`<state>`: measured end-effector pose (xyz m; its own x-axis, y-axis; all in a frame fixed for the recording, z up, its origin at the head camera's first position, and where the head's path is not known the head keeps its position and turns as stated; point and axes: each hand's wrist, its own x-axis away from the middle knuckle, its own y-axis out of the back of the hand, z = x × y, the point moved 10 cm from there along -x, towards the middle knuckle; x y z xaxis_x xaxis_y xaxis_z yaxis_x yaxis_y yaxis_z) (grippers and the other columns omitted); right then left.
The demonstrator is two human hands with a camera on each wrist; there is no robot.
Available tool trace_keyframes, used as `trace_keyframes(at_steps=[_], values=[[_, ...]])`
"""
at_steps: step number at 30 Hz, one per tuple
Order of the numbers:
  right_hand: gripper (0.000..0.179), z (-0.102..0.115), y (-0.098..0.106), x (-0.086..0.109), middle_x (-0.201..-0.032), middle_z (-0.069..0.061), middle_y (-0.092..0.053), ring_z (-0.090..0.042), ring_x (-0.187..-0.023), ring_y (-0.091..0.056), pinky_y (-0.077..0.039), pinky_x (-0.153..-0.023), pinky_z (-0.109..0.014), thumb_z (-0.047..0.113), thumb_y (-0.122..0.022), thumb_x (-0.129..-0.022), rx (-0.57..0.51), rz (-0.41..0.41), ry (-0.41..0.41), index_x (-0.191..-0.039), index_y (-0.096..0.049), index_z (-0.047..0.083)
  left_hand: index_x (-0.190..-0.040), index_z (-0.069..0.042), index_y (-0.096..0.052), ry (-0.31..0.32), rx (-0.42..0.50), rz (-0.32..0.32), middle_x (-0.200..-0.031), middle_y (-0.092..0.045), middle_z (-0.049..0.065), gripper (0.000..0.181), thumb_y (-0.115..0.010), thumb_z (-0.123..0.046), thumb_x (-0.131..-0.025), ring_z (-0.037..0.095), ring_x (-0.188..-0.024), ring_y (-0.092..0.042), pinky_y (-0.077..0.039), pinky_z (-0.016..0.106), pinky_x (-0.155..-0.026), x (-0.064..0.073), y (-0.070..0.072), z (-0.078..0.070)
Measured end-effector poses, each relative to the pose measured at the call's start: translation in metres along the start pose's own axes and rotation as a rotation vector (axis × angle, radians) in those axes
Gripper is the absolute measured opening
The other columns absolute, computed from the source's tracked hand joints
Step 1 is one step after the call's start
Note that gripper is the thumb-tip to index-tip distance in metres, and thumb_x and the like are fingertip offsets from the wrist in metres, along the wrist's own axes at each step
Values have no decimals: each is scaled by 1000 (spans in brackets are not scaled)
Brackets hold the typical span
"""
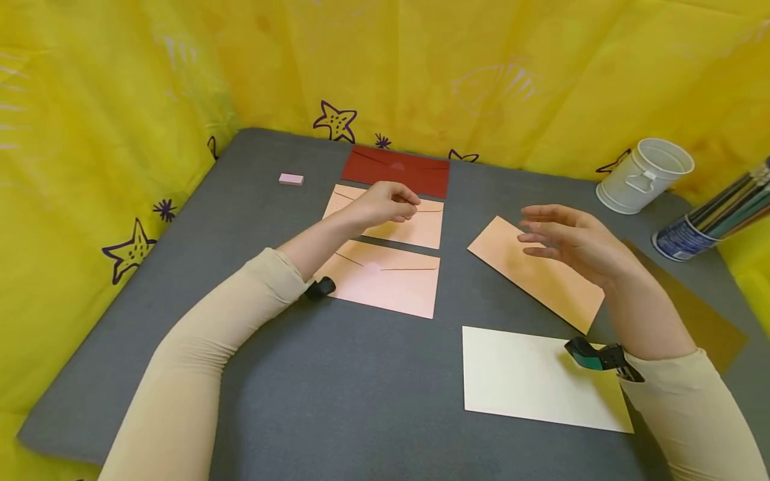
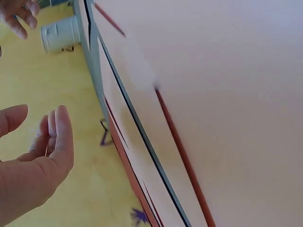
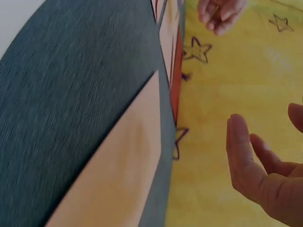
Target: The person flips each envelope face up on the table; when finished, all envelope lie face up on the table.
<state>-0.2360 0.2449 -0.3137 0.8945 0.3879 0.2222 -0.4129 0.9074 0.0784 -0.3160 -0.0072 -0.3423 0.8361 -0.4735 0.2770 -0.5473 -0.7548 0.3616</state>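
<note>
My left hand (image 1: 385, 202) hovers over the middle peach envelope (image 1: 409, 232), its fingers loosely bent and holding nothing. In the left wrist view a gap shows between thumb and fingers of the left hand (image 2: 42, 161). Nearer me lies a pale pink envelope (image 1: 397, 290) with a round seal on its flap; a dark red envelope (image 1: 409, 170) lies at the back of this column. My right hand (image 1: 580, 247) hangs above a slanted peach paper rectangle (image 1: 529, 274), fingers relaxed, nothing in them. A cream rectangle (image 1: 517, 374) lies below the right wrist.
A small pink eraser-like block (image 1: 291, 180) lies at the back left. At the back right stand a white metal can (image 1: 640, 177) and a blue-labelled tin (image 1: 684, 239) of pencils or brushes. A brown-gold sheet (image 1: 692, 307) lies partly under the right forearm. Yellow cloth (image 1: 385, 60) hangs behind the table.
</note>
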Motion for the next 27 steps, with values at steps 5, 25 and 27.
trace_keyframes(at_steps=[5, 25, 27], values=[[27, -16, 23, 11, -120, 8, -65, -11, -102, -68, -59, -85, -23, 7, -40, -105, -90, 36, -1, -126, -55, 16, -133, 2, -54, -17, -12, 97, -131, -60, 15, 38, -56, -14, -98, 26, -116, -62, -52, 34, -104, -8, -42, -11], [43, -93, 107, 88, -115, 13, -67, -7, -102, -69, -58, -83, -20, 5, -26, -108, 43, 76, -180, -121, -63, 23, -145, -2, -45, 49, -83, 222, -151, -44, 10, 56, -61, -18, -94, 26, -130, -52, -41, 38, -115, -37, -108, -34], [45, -100, 111, 94, -114, 14, -68, -6, -102, -69, -58, -83, -20, 7, -25, -108, 36, 101, -216, -119, -63, 26, -145, -2, -45, 56, -85, 221, -151, -44, 10, 57, -63, -18, -93, 26, -127, -53, -42, 37, -113, -38, -110, -33]])
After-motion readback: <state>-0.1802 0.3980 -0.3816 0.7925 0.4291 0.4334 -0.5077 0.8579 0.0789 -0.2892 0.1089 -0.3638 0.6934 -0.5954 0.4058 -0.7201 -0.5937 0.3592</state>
